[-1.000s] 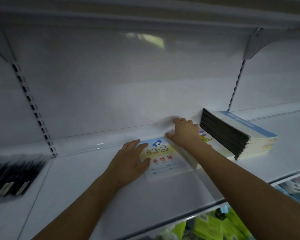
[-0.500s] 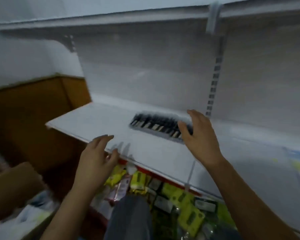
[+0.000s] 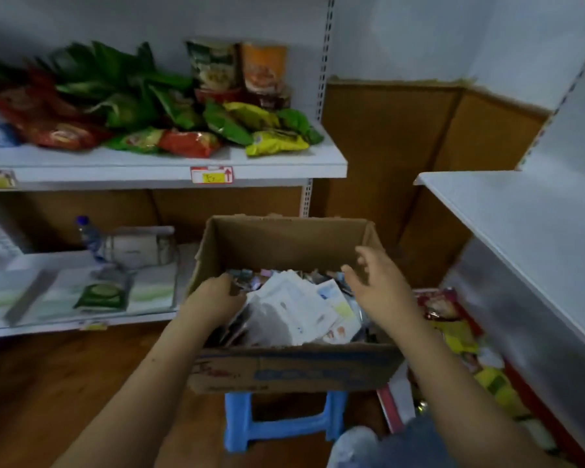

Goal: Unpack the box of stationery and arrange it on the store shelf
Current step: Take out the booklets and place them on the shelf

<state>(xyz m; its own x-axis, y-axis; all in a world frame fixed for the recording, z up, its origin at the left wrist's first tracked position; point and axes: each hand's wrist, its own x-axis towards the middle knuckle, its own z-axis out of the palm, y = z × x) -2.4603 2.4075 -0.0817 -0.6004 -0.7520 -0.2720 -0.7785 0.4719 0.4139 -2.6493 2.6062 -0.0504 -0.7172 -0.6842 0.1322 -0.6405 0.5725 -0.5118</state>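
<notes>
Cardboard box (image 3: 284, 368) sitting on blue stool (image 3: 277, 423), stationery packets (image 3: 294, 309) inside. Left hand (image 3: 213, 298) reaching among packets, grip unclear. Right hand (image 3: 375, 282) hovering, grip wide.

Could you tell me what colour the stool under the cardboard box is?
The stool is light blue, seen in the head view.

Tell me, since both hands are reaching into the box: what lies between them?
In the head view, white stationery packets piled in the cardboard box lie between the left hand and right hand.
</notes>
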